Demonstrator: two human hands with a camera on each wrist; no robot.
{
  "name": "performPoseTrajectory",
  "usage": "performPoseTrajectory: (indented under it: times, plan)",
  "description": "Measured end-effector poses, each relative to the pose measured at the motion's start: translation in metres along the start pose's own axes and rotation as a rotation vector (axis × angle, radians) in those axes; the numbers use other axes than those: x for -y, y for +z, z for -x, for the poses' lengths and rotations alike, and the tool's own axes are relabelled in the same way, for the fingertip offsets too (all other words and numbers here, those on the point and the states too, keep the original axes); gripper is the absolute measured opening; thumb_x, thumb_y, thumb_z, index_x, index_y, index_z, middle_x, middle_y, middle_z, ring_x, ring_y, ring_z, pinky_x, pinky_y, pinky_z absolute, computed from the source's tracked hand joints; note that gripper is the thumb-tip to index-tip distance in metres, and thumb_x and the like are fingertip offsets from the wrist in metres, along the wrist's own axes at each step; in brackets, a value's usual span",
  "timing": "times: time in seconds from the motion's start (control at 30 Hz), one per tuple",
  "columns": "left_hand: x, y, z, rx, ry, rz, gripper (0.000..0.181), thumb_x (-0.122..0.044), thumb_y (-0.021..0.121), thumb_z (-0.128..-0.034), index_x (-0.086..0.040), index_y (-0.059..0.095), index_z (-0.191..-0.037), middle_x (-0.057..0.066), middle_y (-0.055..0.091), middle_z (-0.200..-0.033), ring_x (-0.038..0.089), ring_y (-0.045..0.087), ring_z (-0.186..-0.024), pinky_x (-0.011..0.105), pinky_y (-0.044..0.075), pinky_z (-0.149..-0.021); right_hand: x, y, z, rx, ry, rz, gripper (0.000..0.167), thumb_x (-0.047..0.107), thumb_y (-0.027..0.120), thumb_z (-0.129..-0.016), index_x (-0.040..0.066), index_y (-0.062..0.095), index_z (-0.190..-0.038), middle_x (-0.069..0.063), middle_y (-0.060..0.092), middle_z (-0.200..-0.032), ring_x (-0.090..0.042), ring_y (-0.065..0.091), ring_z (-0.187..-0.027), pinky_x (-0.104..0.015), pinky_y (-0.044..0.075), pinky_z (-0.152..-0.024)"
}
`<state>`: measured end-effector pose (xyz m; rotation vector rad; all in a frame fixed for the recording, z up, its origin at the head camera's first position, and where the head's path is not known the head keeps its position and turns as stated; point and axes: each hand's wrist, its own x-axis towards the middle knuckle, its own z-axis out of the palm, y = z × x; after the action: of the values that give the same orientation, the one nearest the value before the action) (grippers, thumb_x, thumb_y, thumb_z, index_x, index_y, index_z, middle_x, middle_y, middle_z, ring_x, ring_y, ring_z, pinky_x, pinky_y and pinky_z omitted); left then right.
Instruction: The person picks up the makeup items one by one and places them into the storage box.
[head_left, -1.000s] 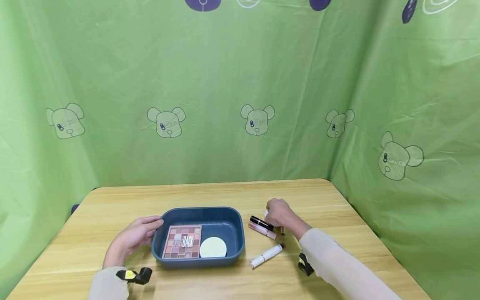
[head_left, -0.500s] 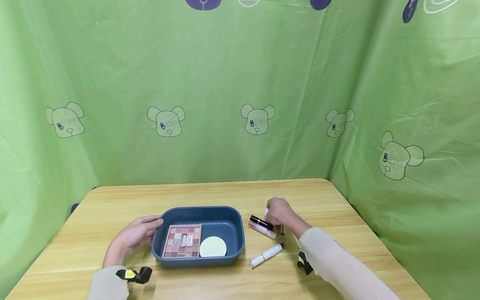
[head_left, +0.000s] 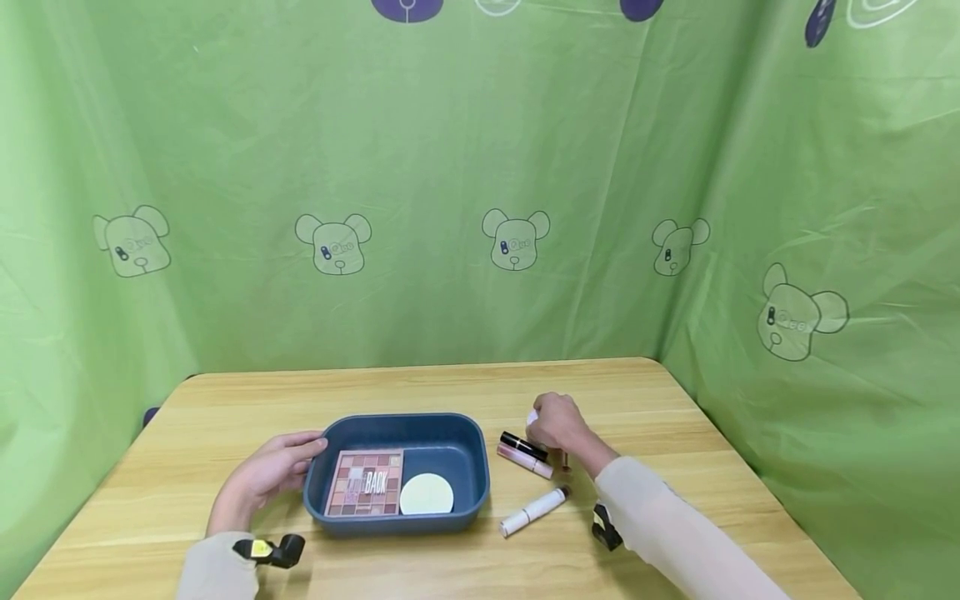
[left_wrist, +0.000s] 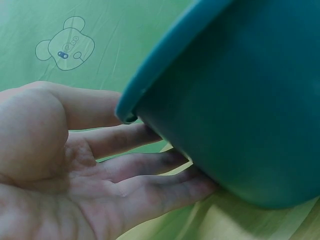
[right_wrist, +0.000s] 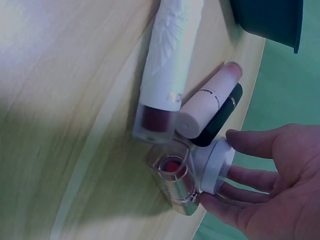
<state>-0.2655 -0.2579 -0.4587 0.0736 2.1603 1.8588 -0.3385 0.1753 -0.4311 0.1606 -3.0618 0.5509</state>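
A blue rectangular bin (head_left: 397,526) holds a makeup palette (head_left: 365,483) and a round white item (head_left: 426,494). At its left end the left hand (head_left: 267,475) holds the rim, thumb on top, fingers against the outer wall (left_wrist: 240,125). The right hand (head_left: 558,423) pinches a small round white jar (right_wrist: 215,165) between thumb and fingers; in the head view the hand mostly covers it. Touching or very near the jar lies a clear-capped lipstick (right_wrist: 176,182). Beside it are a black tube (head_left: 524,447), a pink tube (head_left: 525,460) and, nearer the front, a white tube (head_left: 534,512).
The wooden table (head_left: 405,575) has a green curtain (head_left: 420,317) with bear outlines behind it and along both sides. A black wrist camera sits on each sleeve, low over the table.
The right hand has shifted very slightly up and back, showing a little more of the white jar. The left hand and the bin have stayed in place.
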Motion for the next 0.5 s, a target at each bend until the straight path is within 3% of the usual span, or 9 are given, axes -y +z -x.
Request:
performPoseTrajectory:
  times: [0.17, 0.5]
  plan:
    - [-0.001, -0.0004, 0.0014, -0.004, 0.001, -0.013, 0.063, -0.022, 0.052, -0.1061, 0.017, 0.029, -0.15, 0.036, 0.049, -0.144, 0.043, 0.059, -0.128, 0.045, 0.058, -0.1, -0.0012, 0.0043, -0.0031, -0.017, 0.009, -0.021, 0.051, 0.008, 0.069, -0.076, -0.008, 0.066, -0.124, -0.025, 0.07, -0.116, -0.039, 0.061, -0.106, -0.049, 0.057, -0.095]
    - [-0.0019, 0.0008, 0.0021, 0.002, 0.005, -0.012, 0.064, -0.023, 0.052, -0.1058, 0.017, 0.03, -0.149, 0.036, 0.05, -0.144, 0.043, 0.059, -0.128, 0.045, 0.057, -0.1, -0.0024, 0.0058, -0.0051, 0.018, 0.053, -0.044, 0.055, 0.005, 0.072, -0.077, -0.007, 0.062, -0.13, -0.024, 0.068, -0.119, -0.035, 0.06, -0.104, -0.046, 0.06, -0.092]
